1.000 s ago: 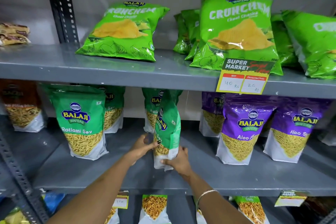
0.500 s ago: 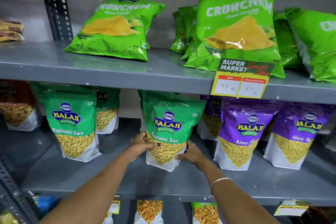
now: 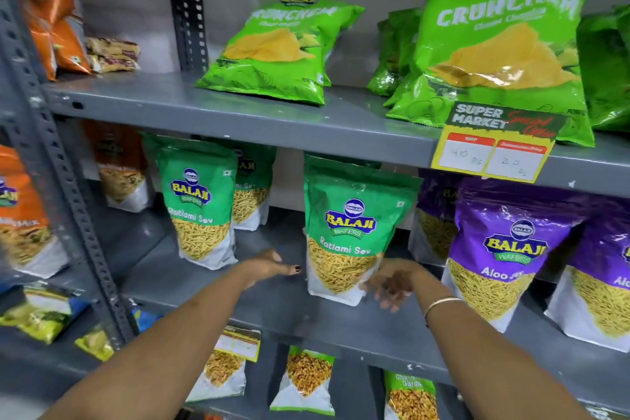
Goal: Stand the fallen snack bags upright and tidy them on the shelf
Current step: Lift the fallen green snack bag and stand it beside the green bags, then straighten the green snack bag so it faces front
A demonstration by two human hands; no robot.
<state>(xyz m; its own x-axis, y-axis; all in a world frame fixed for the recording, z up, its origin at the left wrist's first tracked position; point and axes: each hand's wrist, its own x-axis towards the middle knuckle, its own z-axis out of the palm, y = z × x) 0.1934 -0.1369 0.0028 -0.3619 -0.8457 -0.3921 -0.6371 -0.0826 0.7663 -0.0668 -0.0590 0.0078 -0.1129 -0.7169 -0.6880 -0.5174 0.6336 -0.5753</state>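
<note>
On the middle shelf (image 3: 211, 286), my left hand (image 3: 269, 266) and right hand (image 3: 392, 283) flank the upright Ratlami Sev pouch (image 3: 351, 232), fingers spread, gripping nothing; it looks light, crinkly, best steadied by its lower sides.

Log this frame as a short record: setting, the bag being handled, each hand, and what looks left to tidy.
setting: grey metal shelf stocked with snack bags
handled bag: green sev bag, upright, front facing out
left hand: open, beside the bag, not gripping
right hand: open, at the bag's lower corner
left to tidy: chips bag on upper shelf leans back
</note>
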